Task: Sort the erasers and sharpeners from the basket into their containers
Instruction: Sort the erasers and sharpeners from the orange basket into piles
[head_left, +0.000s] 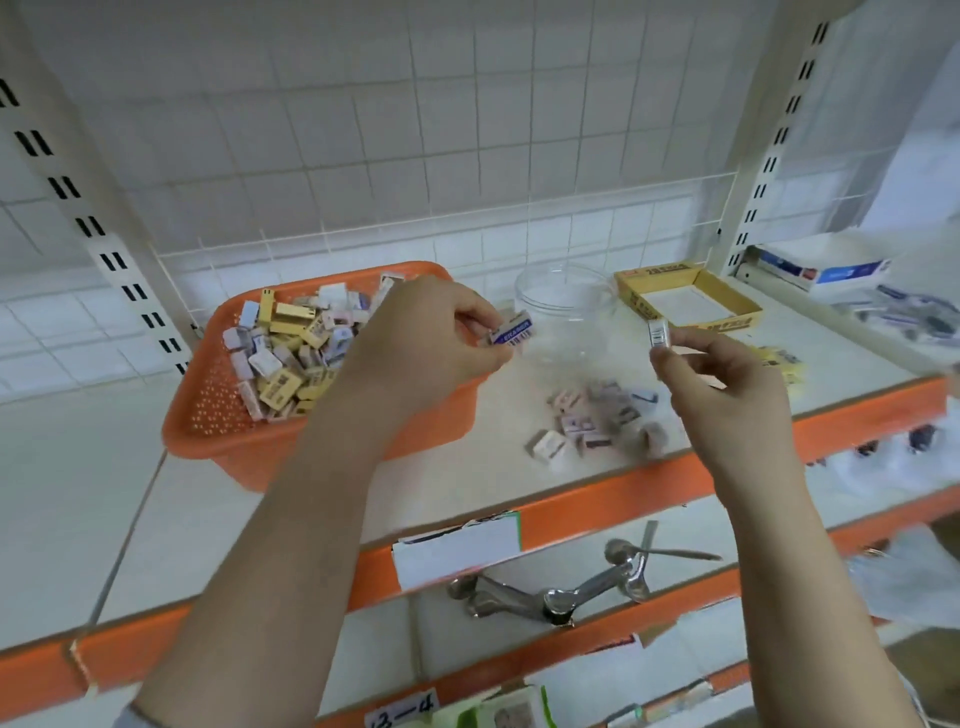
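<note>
The left hand (441, 338) pinches a white eraser (511, 332) beside the orange basket (311, 364) of mixed pieces, while the right hand (722, 384) pinches a small white piece (658, 334). Between them stands a clear jar (566, 306); a yellow box (688, 301) sits behind, and loose pieces (597, 421) lie on the shelf (493, 467).

We see the left hand (431, 343) hiding the basket's (218, 415) right rim; the pile (597, 421) below the right hand's (727, 384) pinch blurs.
</note>
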